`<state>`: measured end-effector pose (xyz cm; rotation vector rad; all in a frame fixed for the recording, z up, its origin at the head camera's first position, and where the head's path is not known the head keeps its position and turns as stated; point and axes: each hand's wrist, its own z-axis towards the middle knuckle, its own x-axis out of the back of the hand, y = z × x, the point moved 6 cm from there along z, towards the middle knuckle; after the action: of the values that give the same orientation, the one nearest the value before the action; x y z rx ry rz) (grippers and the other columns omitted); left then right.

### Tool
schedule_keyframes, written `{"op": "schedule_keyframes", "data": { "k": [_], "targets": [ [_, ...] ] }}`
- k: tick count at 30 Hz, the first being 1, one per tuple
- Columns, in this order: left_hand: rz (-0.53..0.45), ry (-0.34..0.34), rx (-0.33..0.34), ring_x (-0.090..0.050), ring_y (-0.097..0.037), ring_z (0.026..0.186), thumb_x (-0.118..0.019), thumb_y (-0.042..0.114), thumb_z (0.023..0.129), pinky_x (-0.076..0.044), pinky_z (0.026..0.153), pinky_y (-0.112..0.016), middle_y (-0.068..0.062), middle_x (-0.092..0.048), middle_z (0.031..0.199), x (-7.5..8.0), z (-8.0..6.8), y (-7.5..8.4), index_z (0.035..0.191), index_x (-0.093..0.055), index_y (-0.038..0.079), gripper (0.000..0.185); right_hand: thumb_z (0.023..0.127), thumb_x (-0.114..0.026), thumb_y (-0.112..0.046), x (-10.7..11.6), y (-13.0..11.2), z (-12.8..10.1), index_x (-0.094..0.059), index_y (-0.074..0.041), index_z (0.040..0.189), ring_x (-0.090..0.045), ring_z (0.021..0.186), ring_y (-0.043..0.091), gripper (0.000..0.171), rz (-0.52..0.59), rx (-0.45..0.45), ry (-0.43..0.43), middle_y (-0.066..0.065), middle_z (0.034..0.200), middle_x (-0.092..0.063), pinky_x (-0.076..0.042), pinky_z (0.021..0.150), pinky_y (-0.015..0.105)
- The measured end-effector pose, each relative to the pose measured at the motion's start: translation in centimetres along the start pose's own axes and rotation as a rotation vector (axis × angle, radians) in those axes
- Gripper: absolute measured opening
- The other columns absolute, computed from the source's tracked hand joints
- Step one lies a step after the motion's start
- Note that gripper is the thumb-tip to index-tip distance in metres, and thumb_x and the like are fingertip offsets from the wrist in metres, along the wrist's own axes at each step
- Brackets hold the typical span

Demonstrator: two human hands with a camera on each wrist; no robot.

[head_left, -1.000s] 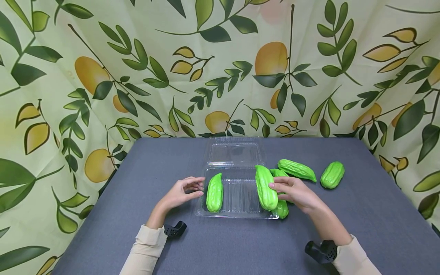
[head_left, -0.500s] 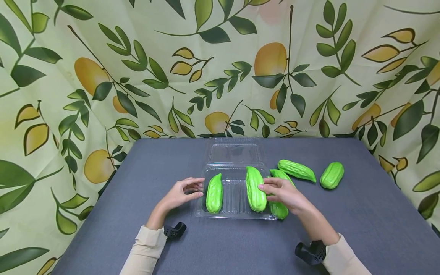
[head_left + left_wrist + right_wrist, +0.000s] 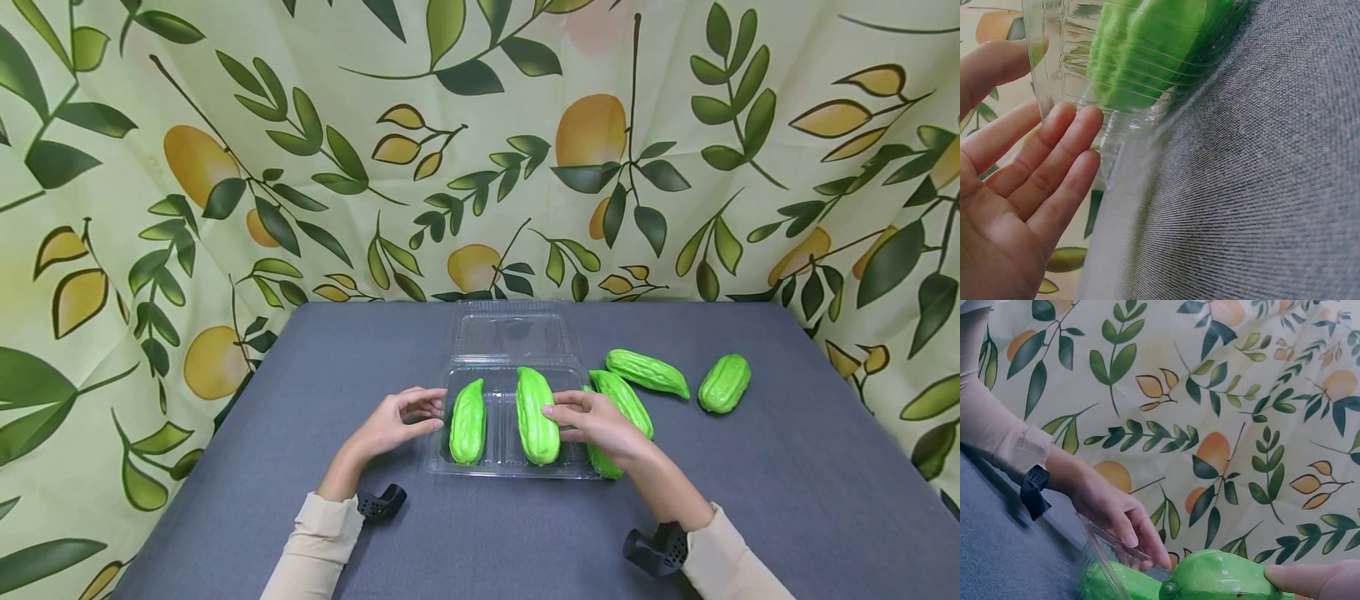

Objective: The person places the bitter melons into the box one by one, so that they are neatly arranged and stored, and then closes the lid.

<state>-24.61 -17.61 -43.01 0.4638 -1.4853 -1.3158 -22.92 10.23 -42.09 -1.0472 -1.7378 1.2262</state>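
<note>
Moved: since a second ago, the bitter gourd (image 3: 537,416) in my right hand (image 3: 592,425) has travelled leftward from the right edge of the clear plastic box (image 3: 504,461) to its middle; my left hand (image 3: 393,421) has stayed where it was.

Right hand: fingers and thumb grip the gourd along its right side, holding it lengthwise inside the box.

Left hand: fingers are nearly straight and rest against the box's left wall, with the thumb up by the rim, so nothing is clenched in it. The left wrist view shows the fingertips (image 3: 1079,128) touching the ribbed clear wall.

Held gourd: bright green, long, plump in the middle, tapered to a blunt point at each end, with raised lengthwise ridges and a glossy skin.

Second gourd (image 3: 468,421): same look, slightly shorter, lying in the left part of the box, just beside the held one and parallel to it.

Box: shallow, see-through tray with its hinged lid (image 3: 513,333) thrown open flat behind it, toward the far edge.

Loose gourds: one (image 3: 622,400) lies just right of the box, partly under my right hand; another (image 3: 647,372) sits beyond it; a short stubby one (image 3: 725,382) lies farther right, apart from the rest.

Surface (image 3: 787,467): grey cloth, with open room in front of the box, to the left of my left hand, and along the right side.

Backdrop (image 3: 300,150): leaf and fruit patterned fabric rises behind the far edge and at both sides.
</note>
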Motion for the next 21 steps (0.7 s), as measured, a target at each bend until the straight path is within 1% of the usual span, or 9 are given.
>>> {"op": "schedule_keyframes", "data": {
  "k": [3,6,10,13,17,21],
  "targets": [
    [0.0,-0.001,0.001,-0.062,-0.007,0.098,-0.069,0.005,0.086,-0.055,0.092,-0.025,-0.027,-0.063,0.11,0.0,0.0,0.0,0.128,-0.054,-0.011,0.047,0.094,-0.06,-0.024,-0.4,0.0,0.2,-0.042,0.014,0.135,-0.063,0.103,0.011,0.058,0.007,0.002,-0.005,0.029,0.136,-0.05,-0.055,0.095,0.037],
    [0.008,-0.003,0.01,-0.063,-0.011,0.099,-0.069,0.006,0.087,-0.054,0.092,-0.023,-0.026,-0.063,0.111,0.0,-0.1,0.0,0.129,-0.055,-0.009,0.047,0.095,-0.059,-0.024,-0.8,0.0,0.4,-0.041,0.014,0.135,-0.063,0.107,0.015,0.059,0.005,0.003,-0.017,0.03,0.136,-0.049,-0.055,0.096,0.038],
    [0.017,-0.005,0.017,-0.064,-0.017,0.1,-0.069,0.008,0.087,-0.054,0.092,-0.024,-0.025,-0.063,0.112,0.0,-0.2,0.0,0.129,-0.055,-0.008,0.047,0.095,-0.059,-0.024,-1.2,0.4,0.8,-0.04,0.013,0.137,-0.06,0.115,0.025,0.059,0.009,-0.019,-0.002,0.03,0.138,-0.048,-0.054,0.097,0.039],
    [0.015,-0.002,0.008,-0.064,-0.017,0.1,-0.069,0.007,0.087,-0.055,0.092,-0.025,-0.026,-0.063,0.111,0.0,-0.2,0.1,0.129,-0.055,-0.009,0.047,0.095,-0.058,-0.025,-1.6,0.6,1.1,-0.039,0.012,0.138,-0.06,0.114,0.026,0.06,0.017,-0.031,0.001,0.03,0.139,-0.047,-0.055,0.096,0.039],
    [0.017,-0.002,0.005,-0.064,-0.019,0.099,-0.069,0.007,0.087,-0.054,0.092,-0.023,-0.025,-0.063,0.111,0.0,-0.1,0.0,0.129,-0.055,-0.009,0.047,0.095,-0.058,-0.025,-2.1,0.8,1.6,-0.038,0.012,0.139,-0.059,0.108,0.023,0.06,0.029,-0.045,-0.007,0.029,0.139,-0.046,-0.055,0.095,0.038],
    [0.018,-0.006,0.008,-0.064,-0.021,0.1,-0.069,0.008,0.087,-0.054,0.091,-0.022,-0.025,-0.063,0.111,0.0,-0.1,0.0,0.129,-0.055,-0.009,0.047,0.095,-0.059,-0.024,-2.4,1.1,1.9,-0.038,0.011,0.139,-0.058,0.11,0.026,0.061,0.04,-0.063,0.003,0.029,0.14,-0.046,-0.054,0.095,0.038]
  ]
}}
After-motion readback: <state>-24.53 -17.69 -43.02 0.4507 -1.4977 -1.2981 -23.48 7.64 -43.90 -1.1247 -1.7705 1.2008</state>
